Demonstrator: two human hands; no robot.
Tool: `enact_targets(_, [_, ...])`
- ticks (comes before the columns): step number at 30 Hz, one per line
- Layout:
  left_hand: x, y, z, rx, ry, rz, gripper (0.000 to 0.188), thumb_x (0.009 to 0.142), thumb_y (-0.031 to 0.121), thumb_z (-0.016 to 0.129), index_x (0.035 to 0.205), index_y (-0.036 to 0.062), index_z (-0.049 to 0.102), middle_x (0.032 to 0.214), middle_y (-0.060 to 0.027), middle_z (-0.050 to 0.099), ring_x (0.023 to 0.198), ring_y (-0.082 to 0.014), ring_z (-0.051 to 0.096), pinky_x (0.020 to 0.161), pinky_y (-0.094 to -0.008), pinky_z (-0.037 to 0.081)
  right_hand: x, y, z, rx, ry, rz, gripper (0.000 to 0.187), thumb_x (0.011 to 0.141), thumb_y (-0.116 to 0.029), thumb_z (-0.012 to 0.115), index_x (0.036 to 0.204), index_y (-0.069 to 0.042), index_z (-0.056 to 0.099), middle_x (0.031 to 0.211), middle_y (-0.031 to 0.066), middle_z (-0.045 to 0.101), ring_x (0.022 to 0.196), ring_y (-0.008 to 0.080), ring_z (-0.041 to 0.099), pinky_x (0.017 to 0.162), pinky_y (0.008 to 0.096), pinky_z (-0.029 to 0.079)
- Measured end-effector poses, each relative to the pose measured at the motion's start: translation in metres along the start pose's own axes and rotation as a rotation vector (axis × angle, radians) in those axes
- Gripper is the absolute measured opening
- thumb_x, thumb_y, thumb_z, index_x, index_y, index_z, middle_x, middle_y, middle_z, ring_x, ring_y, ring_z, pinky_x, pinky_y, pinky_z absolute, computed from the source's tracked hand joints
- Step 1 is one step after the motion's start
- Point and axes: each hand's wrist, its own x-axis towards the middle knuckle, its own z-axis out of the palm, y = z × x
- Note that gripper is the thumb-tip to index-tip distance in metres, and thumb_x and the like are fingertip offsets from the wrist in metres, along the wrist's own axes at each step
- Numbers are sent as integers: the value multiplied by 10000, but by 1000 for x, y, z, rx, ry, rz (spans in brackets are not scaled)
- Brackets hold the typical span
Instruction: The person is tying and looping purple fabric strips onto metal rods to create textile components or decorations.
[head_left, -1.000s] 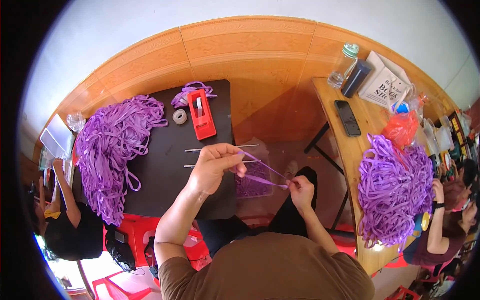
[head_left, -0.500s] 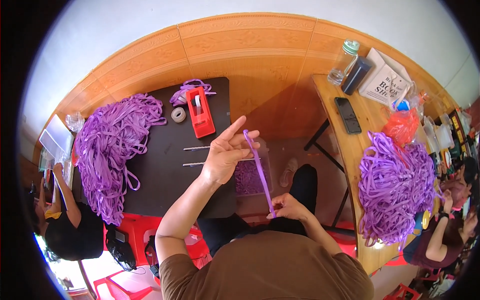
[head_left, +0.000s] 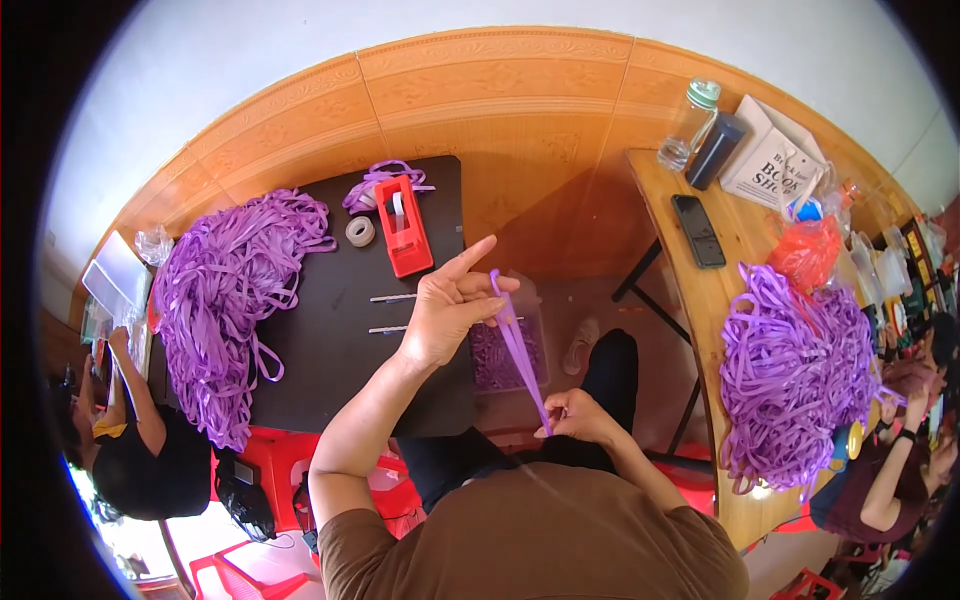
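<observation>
A purple ribbon (head_left: 521,358) stretches between my two hands over the gap beside the dark table. My left hand (head_left: 450,308) pinches its upper end, with the index finger pointing away and the other fingers curled. At the lower end, near my lap, my right hand (head_left: 581,416) grips the ribbon between thumb and fingers. Two strands now show, spread at the top and meeting at my right hand. Behind my left hand, two thin rods (head_left: 392,298) stick out across the table edge. Below the ribbon, a clear bin (head_left: 541,372) on the floor holds purple pieces.
On the dark table (head_left: 330,370) are a large heap of purple ribbon (head_left: 230,270), a red tape dispenser (head_left: 405,245) and a tape roll (head_left: 360,232). The wooden table (head_left: 650,185) at right carries a phone (head_left: 697,231), bottles and another ribbon heap (head_left: 795,370). People work at both sides.
The single flat ribbon strip has become two strands spread apart at my left hand. Both hands have stayed nearly in place.
</observation>
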Motion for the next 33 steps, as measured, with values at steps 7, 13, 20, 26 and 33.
enact_targets(7, [-2, 1, -1, -107, 40, -95, 554, 845, -64, 608, 1362, -21, 415, 925, -160, 690, 682, -145, 647, 577, -238, 511, 9, 17, -2, -225, 414, -128, 192, 740, -118, 777, 719, 3, 629, 569, 7, 561, 532, 52, 493, 484, 232, 380])
enact_targets(13, [-14, 13, 13, -124, -87, -185, 533, 835, -60, 620, 1335, -50, 437, 876, -158, 682, 623, -141, 622, 548, -219, 463, 19, 39, -32, -113, 476, -18, 182, 740, -96, 756, 843, 13, 653, 746, 78, 640, 688, 104, 589, 600, 257, 462])
enact_targets(20, [-29, 14, 29, -60, -331, -277, 522, 791, -80, 656, 1286, -56, 493, 872, -123, 671, 675, -115, 613, 583, -207, 461, 14, -103, -26, 483, 94, -611, 449, 846, -39, 622, 1274, 8, 498, 1130, 72, 583, 1023, 149, 552, 907, 284, 440])
enact_targets(26, [-38, 14, 25, -123, -297, -213, 537, 798, -84, 647, 1305, -49, 474, 886, -99, 656, 739, -110, 609, 605, -203, 458, 28, -116, -26, 513, -181, -623, 441, 835, 10, 621, 1256, 34, 490, 1077, 93, 598, 1001, 165, 570, 873, 297, 456])
enact_targets(33, [-41, 20, 11, 30, -269, -279, 537, 804, -38, 667, 1303, -50, 467, 871, -80, 670, 671, -73, 604, 545, -185, 430, 24, -140, -28, 36, 94, -752, 155, 797, 46, 642, 952, 32, 639, 815, 79, 628, 758, 145, 598, 699, 273, 463])
